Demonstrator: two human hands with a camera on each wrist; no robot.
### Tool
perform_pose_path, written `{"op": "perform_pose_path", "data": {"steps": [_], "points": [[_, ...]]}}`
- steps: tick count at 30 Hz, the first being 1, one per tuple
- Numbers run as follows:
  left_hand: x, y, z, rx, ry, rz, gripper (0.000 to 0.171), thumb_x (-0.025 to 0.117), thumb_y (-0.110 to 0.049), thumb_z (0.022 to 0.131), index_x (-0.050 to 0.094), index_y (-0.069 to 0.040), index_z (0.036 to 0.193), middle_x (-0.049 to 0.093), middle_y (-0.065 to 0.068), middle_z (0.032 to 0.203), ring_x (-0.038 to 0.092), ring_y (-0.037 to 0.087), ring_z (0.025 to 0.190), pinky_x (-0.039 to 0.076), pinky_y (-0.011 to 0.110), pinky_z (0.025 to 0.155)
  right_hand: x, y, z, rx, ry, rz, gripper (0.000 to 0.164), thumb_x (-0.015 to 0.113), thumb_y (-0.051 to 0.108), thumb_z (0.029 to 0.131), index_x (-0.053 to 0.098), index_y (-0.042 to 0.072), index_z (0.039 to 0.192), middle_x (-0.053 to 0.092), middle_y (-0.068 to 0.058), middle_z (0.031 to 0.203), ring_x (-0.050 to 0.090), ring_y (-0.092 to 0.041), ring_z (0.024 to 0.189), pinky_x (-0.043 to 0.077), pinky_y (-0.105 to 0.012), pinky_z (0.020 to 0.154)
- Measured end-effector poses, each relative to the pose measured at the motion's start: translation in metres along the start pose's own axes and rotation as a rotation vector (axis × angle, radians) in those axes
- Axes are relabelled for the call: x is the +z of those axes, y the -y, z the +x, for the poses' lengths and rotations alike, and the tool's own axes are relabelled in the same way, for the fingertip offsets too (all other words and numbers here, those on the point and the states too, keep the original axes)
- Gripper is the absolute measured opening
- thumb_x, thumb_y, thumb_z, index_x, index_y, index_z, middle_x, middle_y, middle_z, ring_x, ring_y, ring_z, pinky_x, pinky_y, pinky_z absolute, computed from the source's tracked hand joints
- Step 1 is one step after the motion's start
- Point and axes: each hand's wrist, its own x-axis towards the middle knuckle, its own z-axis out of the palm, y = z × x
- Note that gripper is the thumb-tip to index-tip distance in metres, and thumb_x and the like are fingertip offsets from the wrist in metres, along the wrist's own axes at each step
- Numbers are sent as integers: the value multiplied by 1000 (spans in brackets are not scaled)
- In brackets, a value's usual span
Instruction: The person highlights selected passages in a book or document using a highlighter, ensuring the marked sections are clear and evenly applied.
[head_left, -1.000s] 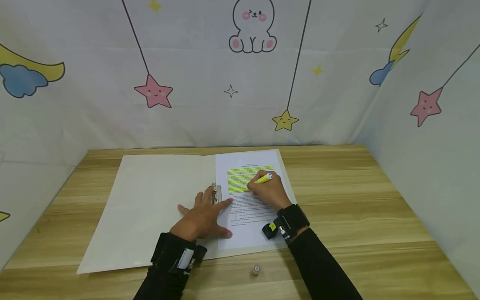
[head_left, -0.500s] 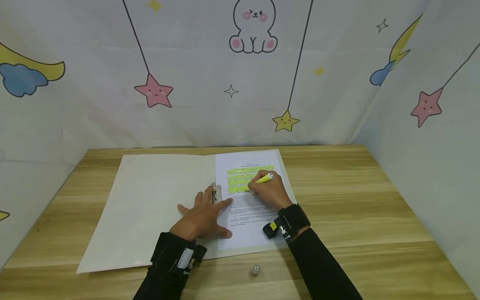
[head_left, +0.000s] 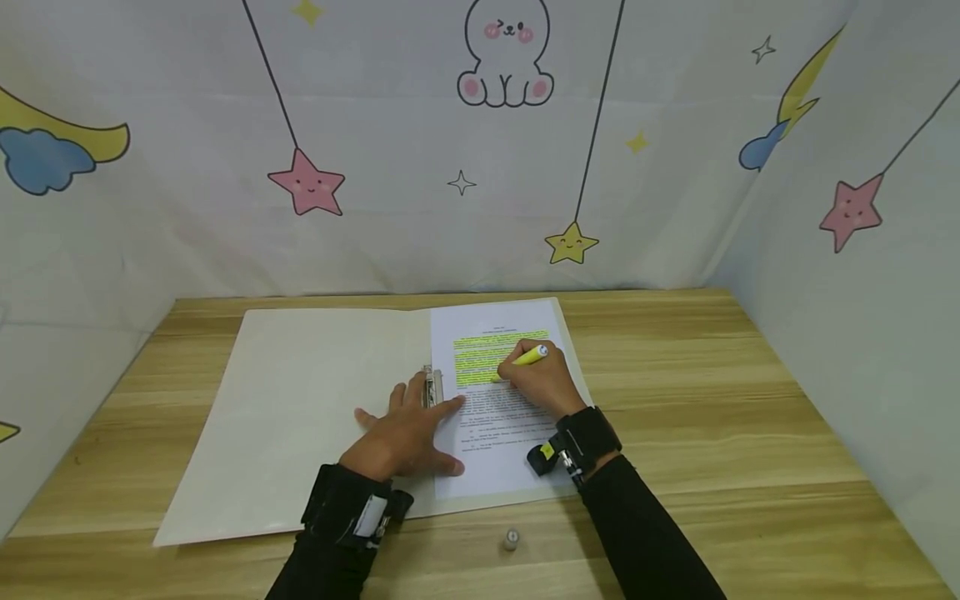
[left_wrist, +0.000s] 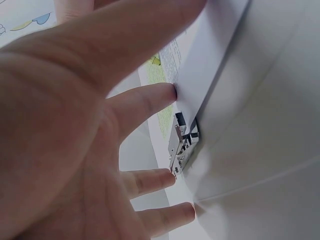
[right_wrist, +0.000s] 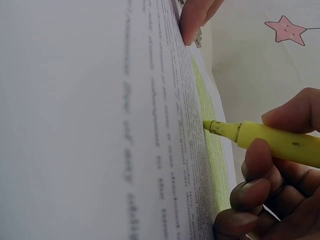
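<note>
My right hand (head_left: 542, 379) grips a yellow highlighter (right_wrist: 280, 143) between thumb and fingers. Its tip meets the printed sheet (head_left: 495, 479) at the lower edge of a block of yellow-marked lines. With fingers spread, my left hand (head_left: 401, 437) rests across the fold of an open white folder (head_left: 300, 400). Index fingertip and thumb lie on the sheet's left margin, and another finger is at the metal clip (left_wrist: 182, 145) that holds the paper. Several unmarked lines of text run below the yellow block.
A small grey cap (head_left: 512, 540) stands on the wooden table (head_left: 712, 433) in front of the folder. A white cloth (head_left: 397, 233) printed with stars and a cartoon animal hangs behind and at the sides. Both wrists carry black camera straps.
The highlighter's tip has slid slightly to the right along a line of text, with my right hand following. My left hand stays where it was.
</note>
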Motion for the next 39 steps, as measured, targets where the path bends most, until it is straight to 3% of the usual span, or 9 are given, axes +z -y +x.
{"op": "perform_pose_path", "data": {"steps": [20, 39], "points": [[-1, -2, 0, -8, -4, 7, 92, 90, -46, 65, 48, -38, 146, 15, 19, 163, 23, 50, 143, 13, 92, 92, -3, -2, 2, 10, -7, -9, 10, 70, 11, 78, 65, 9, 70, 62, -4, 63, 59, -18, 62, 44, -26, 53], [1, -1, 3, -8, -14, 1, 91, 91, -46, 65, 49, -35, 146, 16, 21, 162, 23, 49, 143, 16, 90, 95, -5, -7, 4, -16, -14, -25, 9, 69, 11, 79, 66, 9, 71, 64, -9, 63, 59, -17, 58, 44, -24, 50]]}}
